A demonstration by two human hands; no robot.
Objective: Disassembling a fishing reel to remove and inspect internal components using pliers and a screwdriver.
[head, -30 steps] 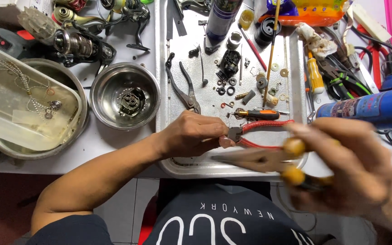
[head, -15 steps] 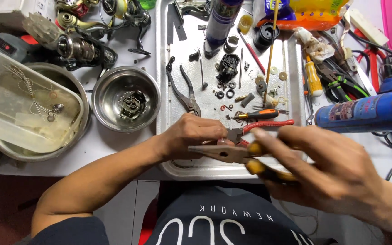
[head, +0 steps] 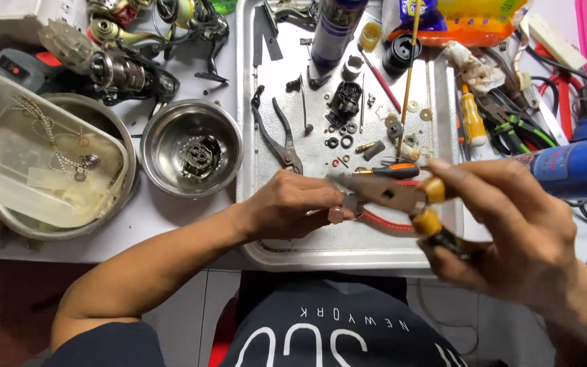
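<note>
My left hand (head: 293, 204) rests over the near part of a metal tray (head: 348, 251), its fingers pinched on a small metal part (head: 336, 215). My right hand (head: 511, 224) grips long-nose pliers with yellow-and-black handles (head: 392, 195); the pliers' tip points left toward the left hand's fingers. Red-handled pliers (head: 388, 221) lie on the tray just under them. A small orange-handled screwdriver (head: 392, 170) lies beyond.
The tray holds dark pliers (head: 276, 136), washers, screws and black reel parts (head: 344, 102). A steel bowl (head: 191, 146) with a gear stands left, beside a clear plastic tub (head: 42, 160). Fishing reels (head: 130, 68) lie at the back left; a blue spray can (head: 572, 166) and tools at right.
My right hand has raised the yellow-handled pliers and moved them left and up, bringing the tip to my left hand's fingers. My left hand has stayed in place.
</note>
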